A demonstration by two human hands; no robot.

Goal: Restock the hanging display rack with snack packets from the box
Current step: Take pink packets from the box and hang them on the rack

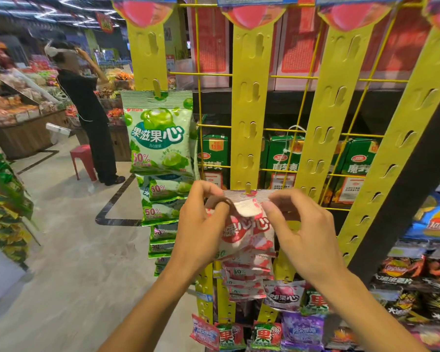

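Both forearms come up from the bottom edge towards the rack. The left hand (201, 224) has its fingers curled and pinches the upper left corner of the red packet (247, 232). The right hand (302, 232) pinches the folded top flap of the same packet between thumb and forefinger; its other fingers are bent. The packet's header lies against a hook of the middle yellow strip (248, 118), above more red packets. To the left hangs a column of green packets (160, 141). Far behind, a person in black (92, 118) stands beside a red stool (83, 158).
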